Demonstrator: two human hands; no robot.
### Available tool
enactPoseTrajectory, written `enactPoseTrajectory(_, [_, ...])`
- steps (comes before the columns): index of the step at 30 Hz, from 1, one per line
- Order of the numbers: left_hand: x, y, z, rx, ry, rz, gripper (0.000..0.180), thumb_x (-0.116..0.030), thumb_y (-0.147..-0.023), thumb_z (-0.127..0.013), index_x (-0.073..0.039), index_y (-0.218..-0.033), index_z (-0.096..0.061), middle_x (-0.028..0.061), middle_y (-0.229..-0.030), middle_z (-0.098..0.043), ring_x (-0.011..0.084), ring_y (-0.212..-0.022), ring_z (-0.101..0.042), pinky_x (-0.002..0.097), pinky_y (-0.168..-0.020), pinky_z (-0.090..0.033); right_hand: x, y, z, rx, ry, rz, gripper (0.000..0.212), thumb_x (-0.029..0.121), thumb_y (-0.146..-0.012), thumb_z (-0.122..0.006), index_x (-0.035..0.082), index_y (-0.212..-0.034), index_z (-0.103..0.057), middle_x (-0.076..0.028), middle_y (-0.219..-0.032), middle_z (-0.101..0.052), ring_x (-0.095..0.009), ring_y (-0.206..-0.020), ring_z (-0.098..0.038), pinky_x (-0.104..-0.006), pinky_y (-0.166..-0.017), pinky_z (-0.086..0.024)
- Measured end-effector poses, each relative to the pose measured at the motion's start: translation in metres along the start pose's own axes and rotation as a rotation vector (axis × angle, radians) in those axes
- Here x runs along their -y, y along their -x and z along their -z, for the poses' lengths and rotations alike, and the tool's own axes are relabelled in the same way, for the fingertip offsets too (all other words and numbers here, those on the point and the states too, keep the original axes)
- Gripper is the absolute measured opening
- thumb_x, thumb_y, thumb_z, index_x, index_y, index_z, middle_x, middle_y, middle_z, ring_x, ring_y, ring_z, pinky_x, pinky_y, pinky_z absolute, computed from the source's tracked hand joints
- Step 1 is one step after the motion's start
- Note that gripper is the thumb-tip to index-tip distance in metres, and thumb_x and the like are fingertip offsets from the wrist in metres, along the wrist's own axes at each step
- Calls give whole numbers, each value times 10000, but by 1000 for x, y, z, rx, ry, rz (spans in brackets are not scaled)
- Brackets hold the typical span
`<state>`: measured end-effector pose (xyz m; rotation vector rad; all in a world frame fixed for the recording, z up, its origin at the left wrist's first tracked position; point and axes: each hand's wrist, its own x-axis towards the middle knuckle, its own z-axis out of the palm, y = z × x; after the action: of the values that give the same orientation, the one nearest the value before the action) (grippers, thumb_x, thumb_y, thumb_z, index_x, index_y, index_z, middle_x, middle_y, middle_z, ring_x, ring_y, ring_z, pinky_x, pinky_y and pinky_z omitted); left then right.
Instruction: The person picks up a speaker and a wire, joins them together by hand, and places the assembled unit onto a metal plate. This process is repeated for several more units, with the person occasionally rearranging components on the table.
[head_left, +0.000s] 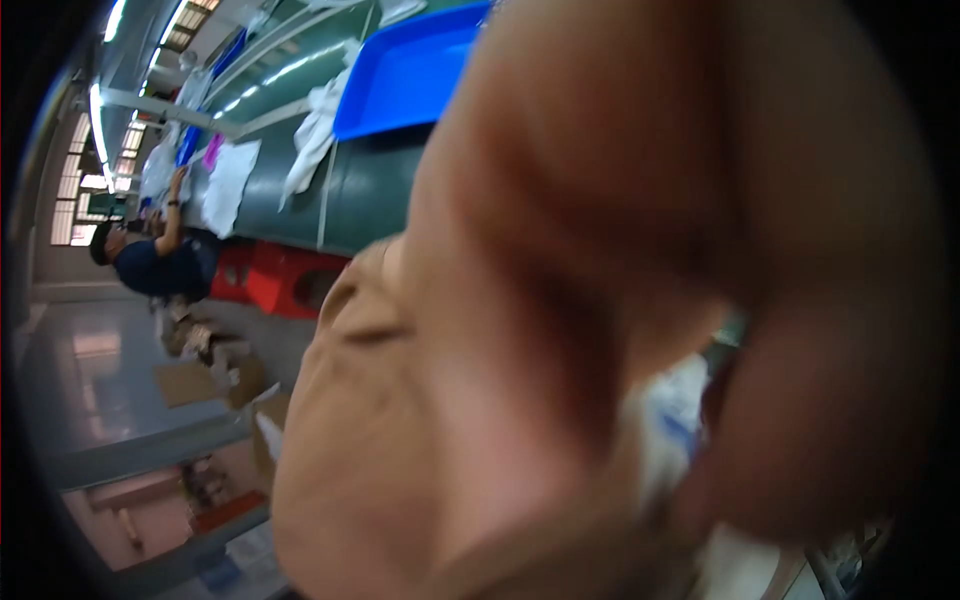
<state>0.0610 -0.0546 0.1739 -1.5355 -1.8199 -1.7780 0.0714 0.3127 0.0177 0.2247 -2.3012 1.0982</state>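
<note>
Blurred bare skin of my hand (560, 200) fills the middle and right of the view, very close to the camera. Whether it is the left or the right, or parts of both, I cannot make out. Smeared fingers (820, 440) curl at the lower right, and their grip is too blurred to read. Tan cloth (360, 460) bulges out beside the hand at lower centre. Through a gap between the fingers shows something white and blue, too blurred to name.
The room appears tipped sideways. A blue tray (400, 80) and white cloths (232, 185) lie on a long green work table (375, 185). Farther left, a person in dark clothes (165, 262) reaches towards the table near a red plastic stool (275, 280). Cardboard boxes (190, 383) stand on the floor.
</note>
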Motion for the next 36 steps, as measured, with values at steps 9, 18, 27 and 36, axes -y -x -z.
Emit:
enactPoseTrajectory(9, [-4, 58, -41, 35, 372, 175, 67, -178, -839, -578, -125, -840, -538, 17, -762, -528, 176, -708, -484, 379, -775, -408, 42, 17, -60, 331, -125, -54, 125, -33, -871, -550, -29, -978, -615, -55, -925, -592, -117, -884, -538, -225, -803, -414])
enactPoseTrajectory(18, [19, 61, -68, 26, 426, 256, 129, -197, -837, -590, -95, -899, -540, 54, -822, -537, 203, -756, -501, 383, -784, -419, 22, 46, -32, 329, -84, -228, 137, -19, -876, -561, -44, -1002, -609, -52, -964, -587, -106, -884, -532, -215, -809, -410])
enactPoseTrajectory(27, [23, 58, -72, 98, 536, 293, 203, -216, -834, -601, -66, -958, -543, 91, -882, -547, 229, -805, -519, 386, -793, -430, 33, 46, -31, 274, -129, -234, 115, -65, -848, -559, -65, -956, -600, -81, -868, -592, -130, -788, -539, -213, -718, -428])
enactPoseTrajectory(36, [38, 59, -69, 168, 653, 332, 280, -235, -832, -612, -36, -1017, -545, 127, -941, -556, 255, -853, -536, 389, -802, -441, 23, 53, -22, 271, -75, -182, 124, -2, -863, -586, -30, -982, -606, -62, -876, -602, -113, -799, -562, -226, -738, -446])
